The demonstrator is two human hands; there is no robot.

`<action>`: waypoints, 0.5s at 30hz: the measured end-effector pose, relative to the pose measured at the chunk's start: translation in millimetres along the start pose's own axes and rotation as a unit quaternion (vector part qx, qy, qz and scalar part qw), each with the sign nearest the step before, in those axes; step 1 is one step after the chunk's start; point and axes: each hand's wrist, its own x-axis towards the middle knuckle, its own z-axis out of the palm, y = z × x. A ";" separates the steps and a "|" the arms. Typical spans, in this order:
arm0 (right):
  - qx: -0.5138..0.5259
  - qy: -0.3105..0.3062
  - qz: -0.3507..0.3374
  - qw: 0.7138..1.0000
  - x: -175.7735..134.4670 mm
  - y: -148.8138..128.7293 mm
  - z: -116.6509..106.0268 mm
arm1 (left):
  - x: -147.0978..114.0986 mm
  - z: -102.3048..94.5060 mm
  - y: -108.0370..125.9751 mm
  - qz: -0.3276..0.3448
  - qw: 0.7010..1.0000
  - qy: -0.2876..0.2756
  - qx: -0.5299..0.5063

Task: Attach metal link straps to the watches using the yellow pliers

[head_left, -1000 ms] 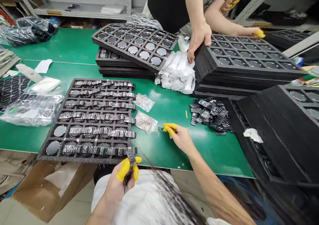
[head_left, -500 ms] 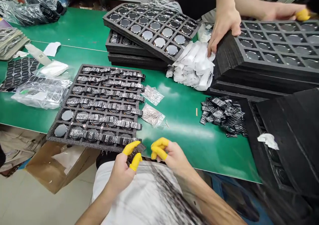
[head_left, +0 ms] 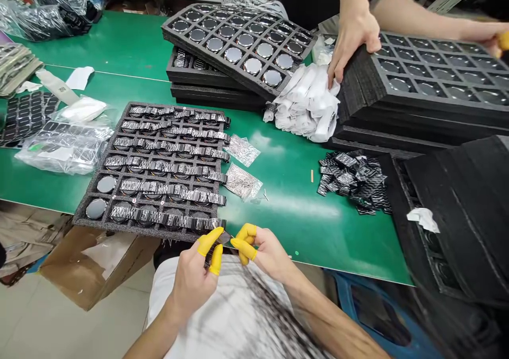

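Observation:
Yellow finger cots cover fingertips on both my hands. My left hand is closed around a dark metal watch strap, near the foam tray's front right corner. Facing it, my right hand pinches at the strap's end; anything between its fingertips is too small to make out. The black foam tray holds rows of watches with black link straps laid across them. Two round watch heads at its left show bare. Beside the tray lie two clear bags of metal pins and a few loose pins.
A heap of black strap pieces lies to the right. Stacked foam trays stand behind, beside white wrapped bundles. A co-worker's hand rests on another tray stack. Plastic bags lie left; a cardboard box stands below.
My right hand has moved left, so its fingertips now meet the strap in my left hand. The co-worker's far hand has shifted right. The view has shifted slightly.

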 end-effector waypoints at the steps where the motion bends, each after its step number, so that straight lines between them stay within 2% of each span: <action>1: -0.012 0.002 -0.009 1.000 -0.1 2.0 -0.1 | -0.8 0.0 0.0 -0.003 1.000 -0.003 -0.004; 3: -0.062 0.014 -0.059 0.996 -0.1 6.5 -0.7 | -2.3 -0.4 0.2 -0.030 0.999 -0.018 -0.033; 4: -0.101 0.027 -0.106 0.989 0.0 8.6 -1.1 | -2.7 -0.8 0.5 -0.056 0.996 -0.029 -0.060; 6: -0.182 0.057 -0.231 0.954 0.4 11.3 -2.2 | -2.8 -2.3 1.3 -0.132 0.979 -0.065 -0.144; 8: -0.223 0.088 -0.344 0.908 1.6 11.4 -3.0 | -1.7 -4.4 1.9 -0.216 0.935 -0.118 -0.256; 10: -0.215 0.114 -0.394 0.886 4.2 8.9 -3.3 | 0.3 -6.8 2.0 -0.275 0.874 -0.162 -0.366; 12: -0.183 0.121 -0.408 0.886 8.2 5.4 -2.9 | 2.6 -8.8 1.4 -0.305 0.823 -0.184 -0.442; 15: -0.133 0.059 -0.421 0.895 15.0 1.6 -3.0 | 5.8 -9.4 0.9 -0.330 0.776 -0.213 -0.494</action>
